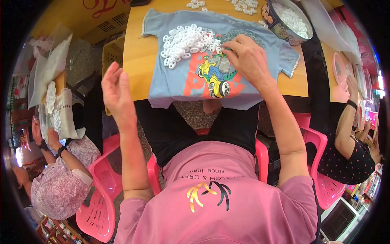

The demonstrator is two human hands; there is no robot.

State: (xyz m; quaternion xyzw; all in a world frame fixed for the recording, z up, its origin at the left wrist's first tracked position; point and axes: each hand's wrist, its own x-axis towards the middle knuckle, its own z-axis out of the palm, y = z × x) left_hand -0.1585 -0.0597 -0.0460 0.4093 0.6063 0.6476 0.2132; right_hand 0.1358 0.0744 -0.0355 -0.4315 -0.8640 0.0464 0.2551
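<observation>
A pale blue T-shirt [166, 81] with a printed picture of a yellow vehicle lies spread over the table. On its upper part is a heap of small white oval plastic pieces [187, 40], each with two holes. My right hand [248, 57] reaches over the shirt, thumb and fingertips pinched on one white piece at the heap's right edge; the fingers partly hide it. To the left of the shirt my left hand [118, 91] is raised, fingers stretched out and nothing in it.
A round tub [271, 16] full of white pieces stands at the table's far right. More loose white pieces [245, 5] lie along the far edge of the wooden table [136, 73]. People on pink chairs [97, 215] sit to both sides, a co-worker's arm [345, 126] at the right.
</observation>
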